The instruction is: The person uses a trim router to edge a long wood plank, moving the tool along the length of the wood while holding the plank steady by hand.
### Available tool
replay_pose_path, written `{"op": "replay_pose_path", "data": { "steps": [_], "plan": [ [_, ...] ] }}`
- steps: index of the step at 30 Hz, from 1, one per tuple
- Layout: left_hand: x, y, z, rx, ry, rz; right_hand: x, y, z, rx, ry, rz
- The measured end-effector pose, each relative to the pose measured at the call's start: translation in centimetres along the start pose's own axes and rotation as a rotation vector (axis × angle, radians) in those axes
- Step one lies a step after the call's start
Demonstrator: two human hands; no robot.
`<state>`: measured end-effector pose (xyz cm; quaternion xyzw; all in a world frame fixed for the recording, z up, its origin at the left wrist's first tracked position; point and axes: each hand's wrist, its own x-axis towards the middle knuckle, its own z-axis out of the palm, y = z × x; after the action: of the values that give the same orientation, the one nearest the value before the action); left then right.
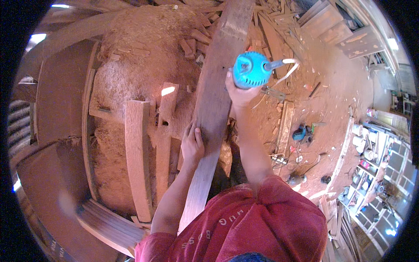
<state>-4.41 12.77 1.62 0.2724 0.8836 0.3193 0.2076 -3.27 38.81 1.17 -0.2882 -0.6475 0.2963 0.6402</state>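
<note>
A long dark wooden beam (209, 109) runs from beneath my body to the far top of the view. My left hand (193, 142) holds its left edge, the thumb on the upper face and the fingers along the side. Farther along, my right hand (240, 92) is wrapped around a blue corded power tool (252, 70) at the beam's right edge. The tool has a round, vented motor housing, and a pale cord leaves it on the right. Its working end is hidden under the housing and my hand.
Left of the beam, upright timber pieces (139, 157) stand by a sawdust heap (144, 56). On the floor to the right lie another blue power tool (299, 132), cords and a power strip (279, 158). Boards (323, 26) lean at the far right, near cluttered shelves (371, 166).
</note>
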Motion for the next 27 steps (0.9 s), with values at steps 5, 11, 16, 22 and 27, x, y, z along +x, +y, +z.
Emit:
{"op": "replay_pose_path", "data": {
  "steps": [5, 11, 16, 22, 27],
  "plan": [
    [0.2, 0.3, -0.2, -0.022, 0.008, 0.029, 3.8, 3.4, 1.9, -0.121, -0.004, -0.054],
    [0.3, 1.0, -0.6, -0.037, -0.013, 0.017, 6.5, 6.0, 3.6, -0.084, 0.008, 0.043],
    [0.4, 1.1, -0.8, -0.056, -0.02, 0.018, 8.6, 7.1, 4.7, -0.156, 0.026, -0.03],
    [0.4, 0.8, -0.7, -0.025, -0.045, 0.021, 11.7, 8.2, 6.3, -0.205, 0.062, 0.017],
    [0.5, 0.3, -0.3, -0.036, -0.036, 0.03, 14.2, 10.2, 7.7, -0.228, 0.066, 0.031]
  ]
}}
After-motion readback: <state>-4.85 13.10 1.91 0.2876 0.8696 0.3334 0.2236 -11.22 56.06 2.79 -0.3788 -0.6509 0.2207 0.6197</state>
